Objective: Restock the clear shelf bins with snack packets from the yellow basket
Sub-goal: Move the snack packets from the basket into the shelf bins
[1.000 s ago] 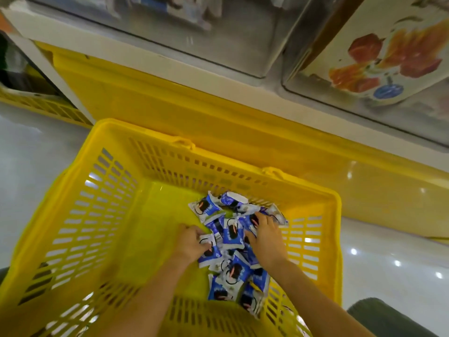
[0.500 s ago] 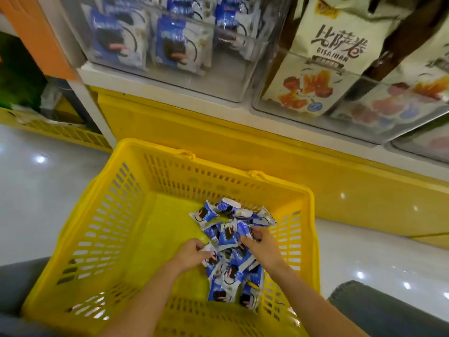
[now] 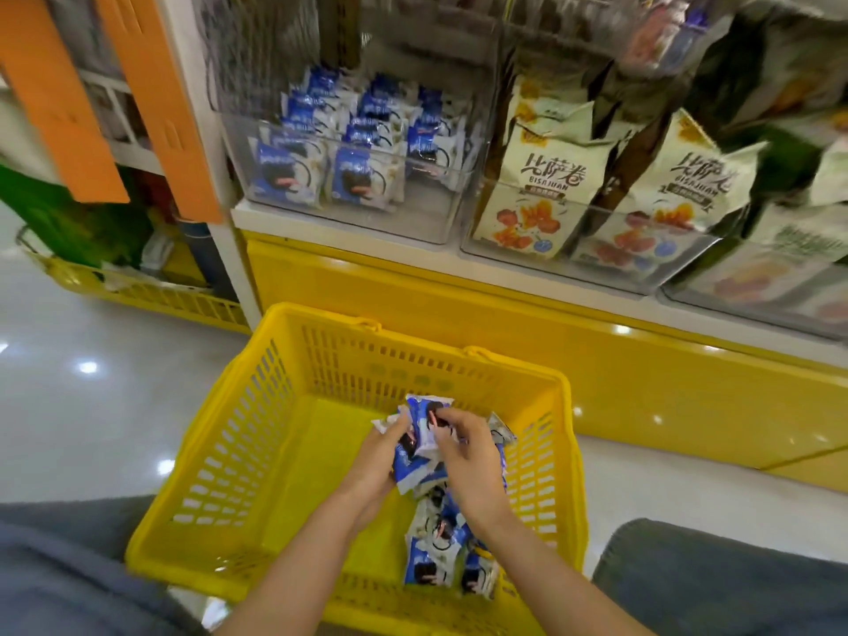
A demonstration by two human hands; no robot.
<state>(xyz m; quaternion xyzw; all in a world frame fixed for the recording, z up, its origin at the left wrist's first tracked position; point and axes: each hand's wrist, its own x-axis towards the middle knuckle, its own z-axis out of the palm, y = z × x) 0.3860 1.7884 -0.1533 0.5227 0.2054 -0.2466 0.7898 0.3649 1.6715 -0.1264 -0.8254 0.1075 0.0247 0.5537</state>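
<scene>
A yellow basket [image 3: 257, 456] stands on the floor between my knees. Between them, my left hand [image 3: 381, 461] and my right hand [image 3: 472, 456] hold a bunch of blue-and-white snack packets [image 3: 424, 429], lifted above the basket's floor. More of the same packets [image 3: 436, 557] lie in the basket's right near corner. On the shelf above sits a clear bin [image 3: 348, 213] with several matching blue packets standing in rows.
To the right of that bin, other clear bins [image 3: 592, 254] hold cream-coloured bags with flower prints. A yellow base panel [image 3: 459, 309] runs under the shelf. Orange strips [image 3: 156, 94] hang at the upper left. Another yellow basket [image 3: 137, 291] stands at the left on the glossy floor.
Both hands have closed round a bunch of packets and raised it off the pile. The camera has tilted up, so the shelf bins now show.
</scene>
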